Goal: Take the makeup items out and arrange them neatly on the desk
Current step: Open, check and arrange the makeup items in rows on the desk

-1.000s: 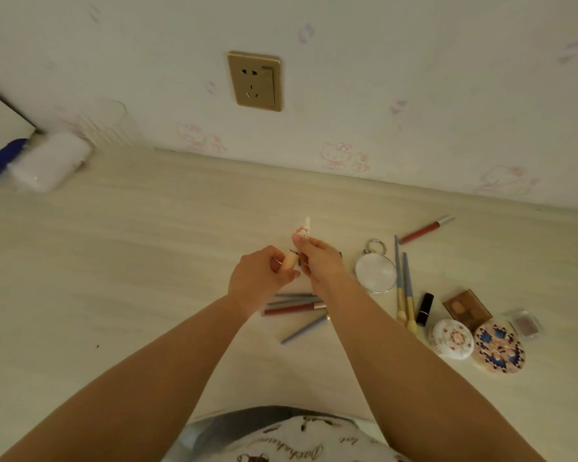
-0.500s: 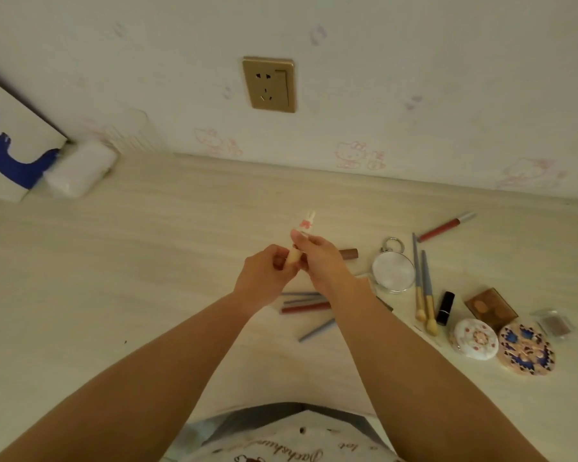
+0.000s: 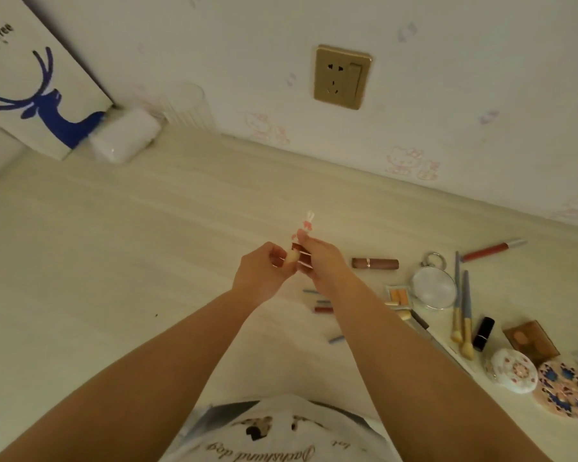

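Observation:
My left hand [image 3: 261, 275] and my right hand [image 3: 321, 258] meet above the middle of the desk [image 3: 114, 261], both pinching a slim cream lip tube with a pink bunny print [image 3: 306, 225]. The left fingers grip its lower end, the right fingers its upper part. Makeup lies on the desk to the right: a brown lipstick tube [image 3: 376, 263], a round mirror [image 3: 433, 288], two brushes [image 3: 462, 315], a black lipstick [image 3: 483, 333], a red lip pencil [image 3: 491, 250], a brown palette [image 3: 531, 340] and two round patterned compacts [image 3: 514, 371]. Several thin pencils [image 3: 321, 305] lie partly hidden under my right forearm.
A white printed pouch [image 3: 274, 431] sits at the near edge below my arms. A white box with a blue deer [image 3: 40, 95], a white tissue pack [image 3: 124, 136] and a clear glass [image 3: 184, 105] stand at the back left by the wall with its gold socket [image 3: 342, 76].
My view has swung left, so the deer box shows more fully. Both hands keep pinching the bunny tube, held at about the same spot above the desk.

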Tool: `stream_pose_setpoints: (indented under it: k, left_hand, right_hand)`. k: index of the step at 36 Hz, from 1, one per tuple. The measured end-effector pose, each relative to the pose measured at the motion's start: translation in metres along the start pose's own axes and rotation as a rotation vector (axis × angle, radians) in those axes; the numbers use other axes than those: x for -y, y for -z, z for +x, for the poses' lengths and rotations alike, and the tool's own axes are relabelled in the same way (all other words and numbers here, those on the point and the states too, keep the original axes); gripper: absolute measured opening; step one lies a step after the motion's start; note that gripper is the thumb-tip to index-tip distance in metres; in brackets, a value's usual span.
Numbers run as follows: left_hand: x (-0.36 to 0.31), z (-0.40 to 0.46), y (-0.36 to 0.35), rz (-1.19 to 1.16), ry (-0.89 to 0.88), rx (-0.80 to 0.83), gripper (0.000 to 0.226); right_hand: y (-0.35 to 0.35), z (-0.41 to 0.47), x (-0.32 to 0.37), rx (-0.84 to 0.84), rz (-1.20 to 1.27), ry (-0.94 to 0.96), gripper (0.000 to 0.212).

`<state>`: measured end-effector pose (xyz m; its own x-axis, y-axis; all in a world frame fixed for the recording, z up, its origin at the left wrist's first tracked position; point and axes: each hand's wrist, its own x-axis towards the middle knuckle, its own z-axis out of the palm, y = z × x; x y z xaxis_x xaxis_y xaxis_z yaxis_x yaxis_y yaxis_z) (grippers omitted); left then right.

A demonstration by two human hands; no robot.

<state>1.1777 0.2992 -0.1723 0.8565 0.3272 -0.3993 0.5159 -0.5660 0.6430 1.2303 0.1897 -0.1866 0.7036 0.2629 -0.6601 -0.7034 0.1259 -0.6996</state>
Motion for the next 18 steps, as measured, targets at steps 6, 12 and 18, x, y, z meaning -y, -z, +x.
stream_pose_setpoints:
  k: [6, 12, 18]
  left_hand:
    - [0.028, 0.012, 0.023, 0.016, 0.047, 0.009, 0.021]
    - [0.056, 0.029, 0.042, 0.033, 0.111, 0.03, 0.024]
    - [0.077, 0.046, 0.055, 0.083, 0.14, 0.039, 0.018]
  right_hand:
    - [-0.031, 0.014, -0.01, 0.004, -0.188, 0.002, 0.025]
    - [-0.058, 0.025, -0.011, -0.077, -0.313, 0.009, 0.033]
    - [-0.081, 0.046, -0.012, -0.131, -0.521, 0.05, 0.035]
